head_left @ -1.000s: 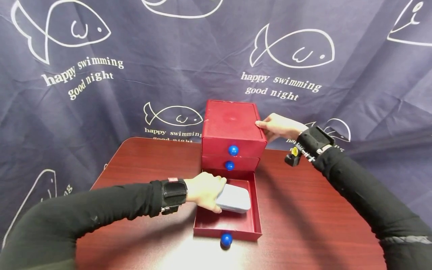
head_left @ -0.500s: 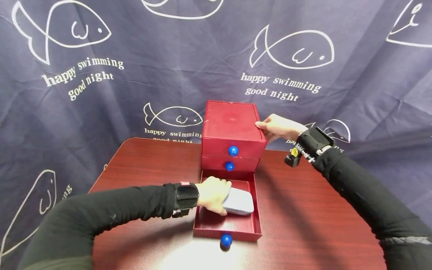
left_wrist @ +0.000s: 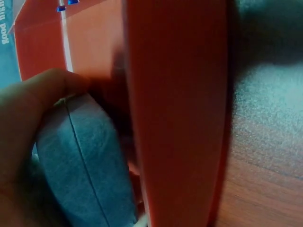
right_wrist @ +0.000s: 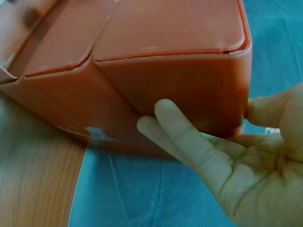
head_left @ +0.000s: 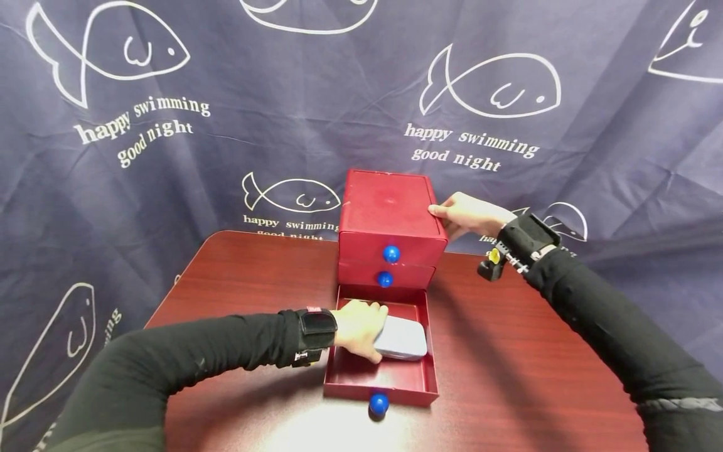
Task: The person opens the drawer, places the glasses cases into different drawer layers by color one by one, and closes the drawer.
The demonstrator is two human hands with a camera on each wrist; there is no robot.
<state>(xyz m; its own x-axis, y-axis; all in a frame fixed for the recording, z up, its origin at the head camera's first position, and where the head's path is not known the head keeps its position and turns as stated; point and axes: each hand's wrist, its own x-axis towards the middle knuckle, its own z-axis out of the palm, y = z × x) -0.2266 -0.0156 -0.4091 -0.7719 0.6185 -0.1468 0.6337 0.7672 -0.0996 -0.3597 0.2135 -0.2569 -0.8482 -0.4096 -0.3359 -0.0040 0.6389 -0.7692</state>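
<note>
A pale blue-grey glasses case (head_left: pixel 403 338) lies in the pulled-out bottom drawer (head_left: pixel 344 390) of a red drawer cabinet (head_left: pixel 386 204). My left hand (head_left: pixel 360 328) grips the case's left end, thumb toward the drawer's front. In the left wrist view, the case (left_wrist: pixel 85 161) shows a seam along its side, close to the red drawer wall (left_wrist: pixel 180 113). My right hand (head_left: pixel 473 215) rests at the cabinet's upper right edge. The right wrist view shows straight fingers (right_wrist: pixel 189 144) against the side panel and the thumb at the top edge.
Two upper drawers with blue knobs (head_left: pixel 391 253) are closed. The open drawer's blue knob (head_left: pixel 378 403) points toward me. A reddish wooden table (head_left: pixel 497 351) carries the cabinet, and a dark blue curtain (head_left: pixel 305 113) with fish drawings hangs behind.
My left hand and the glasses case have shifted slightly right and toward me inside the drawer, mostly in the first half second. The right hand and cabinet have stayed in place.
</note>
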